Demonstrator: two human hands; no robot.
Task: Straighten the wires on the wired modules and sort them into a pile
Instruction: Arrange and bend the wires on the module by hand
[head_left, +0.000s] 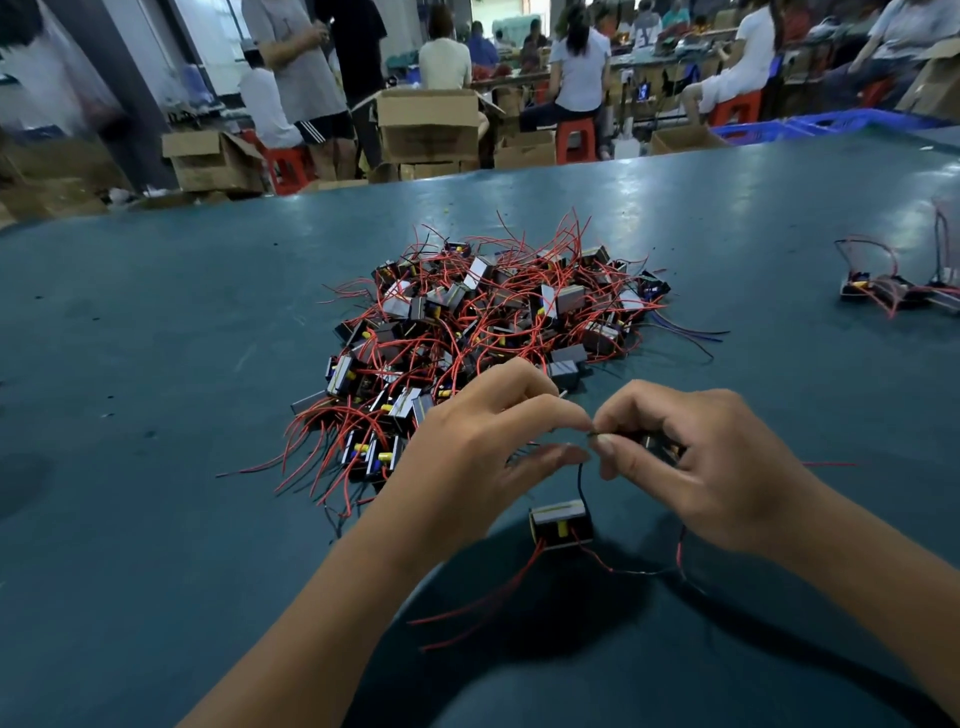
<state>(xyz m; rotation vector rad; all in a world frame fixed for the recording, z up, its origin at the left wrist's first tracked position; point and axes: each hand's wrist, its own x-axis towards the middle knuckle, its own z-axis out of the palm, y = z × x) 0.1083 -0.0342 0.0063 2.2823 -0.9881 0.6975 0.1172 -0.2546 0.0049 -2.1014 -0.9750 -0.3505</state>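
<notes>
Head view gives me the teal tabletop, with the tangled heap of wired modules at twelve o'clock from my hands and a few more modules at two o'clock. My left hand and right hand meet fingertip to fingertip, pinching a black wire; one module dangles below at six o'clock.

The right hand hides the module it grips.
</notes>
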